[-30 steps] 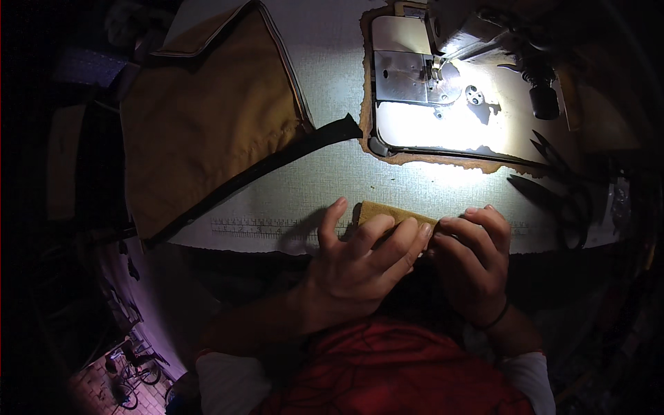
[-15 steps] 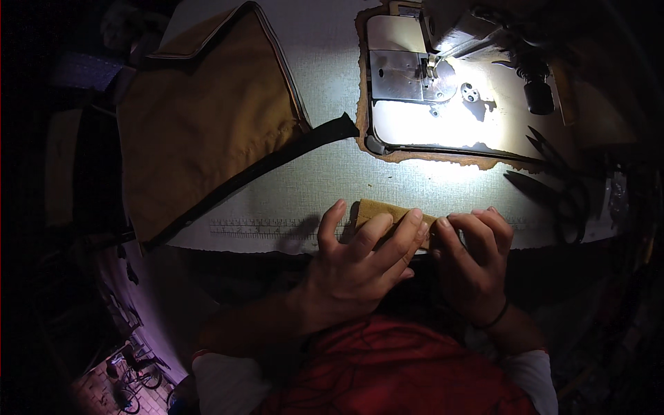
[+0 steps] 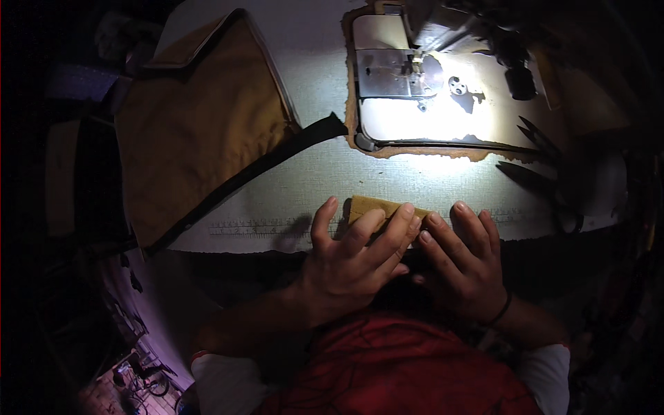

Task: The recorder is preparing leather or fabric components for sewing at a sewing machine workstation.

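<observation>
A small folded piece of tan cloth (image 3: 365,205) lies at the near edge of the table. My left hand (image 3: 353,256) rests its fingertips on top of it, fingers spread, thumb low beside the table edge. My right hand (image 3: 470,259) is at the cloth's right end with its fingers spread and stretched forward. Its index fingertip touches or nearly touches the cloth. The fingers hide much of the cloth's right half and near side.
A large brown fabric panel (image 3: 200,117) with a black strip (image 3: 263,162) along its edge lies at left. The lit sewing machine bed (image 3: 394,117) stands ahead, with a bobbin case (image 3: 457,86) on it. Dark scissors (image 3: 529,176) lie at right. A printed ruler (image 3: 256,227) runs along the near edge.
My right hand has opened from a pinch at the cloth's right end, its fingers now extended and spread. My left hand stays on the cloth. The view has shifted slightly.
</observation>
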Available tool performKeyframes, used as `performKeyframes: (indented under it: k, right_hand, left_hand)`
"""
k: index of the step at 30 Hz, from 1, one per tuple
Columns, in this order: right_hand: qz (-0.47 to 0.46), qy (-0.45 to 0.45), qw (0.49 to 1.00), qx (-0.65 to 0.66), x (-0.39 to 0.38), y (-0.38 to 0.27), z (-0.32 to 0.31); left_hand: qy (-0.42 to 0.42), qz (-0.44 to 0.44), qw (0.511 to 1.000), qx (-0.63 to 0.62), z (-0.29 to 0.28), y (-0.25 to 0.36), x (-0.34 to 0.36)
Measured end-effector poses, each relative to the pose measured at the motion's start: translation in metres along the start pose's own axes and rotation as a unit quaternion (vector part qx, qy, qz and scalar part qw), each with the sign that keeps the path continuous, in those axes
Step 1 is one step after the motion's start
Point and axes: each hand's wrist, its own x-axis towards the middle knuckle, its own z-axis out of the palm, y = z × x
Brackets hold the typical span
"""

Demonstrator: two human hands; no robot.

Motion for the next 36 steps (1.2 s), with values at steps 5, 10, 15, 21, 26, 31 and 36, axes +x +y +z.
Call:
performKeyframes:
  k: [5,10,15,21,26,31,36]
  right_hand:
    - [-0.007,0.069,0.995,0.069,0.003,0.0,0.01]
    - [0.03,0.131,0.985,0.11,0.001,0.0,0.024]
    - [0.021,0.255,0.963,0.089,0.001,-0.002,0.044]
    - [0.01,0.308,0.942,0.134,0.005,-0.006,0.061]
    - [0.005,0.291,0.943,0.161,0.004,-0.005,0.058]
    - [0.029,0.227,0.961,0.158,-0.004,-0.002,0.037]
    - [0.023,0.191,0.967,0.168,-0.007,0.002,0.031]
  left_hand:
    - [-0.045,0.005,0.997,0.068,-0.009,-0.002,0.0]
    - [-0.094,0.003,0.992,0.08,-0.011,-0.005,0.004]
    - [-0.124,0.015,0.984,0.124,-0.015,-0.002,0.004]
    - [-0.121,0.026,0.98,0.154,-0.013,-0.009,-0.006]
    - [-0.12,0.02,0.978,0.172,-0.011,-0.009,-0.006]
    - [-0.115,0.022,0.981,0.157,-0.014,-0.002,-0.002]
    - [-0.117,0.016,0.981,0.154,-0.013,0.0,-0.002]
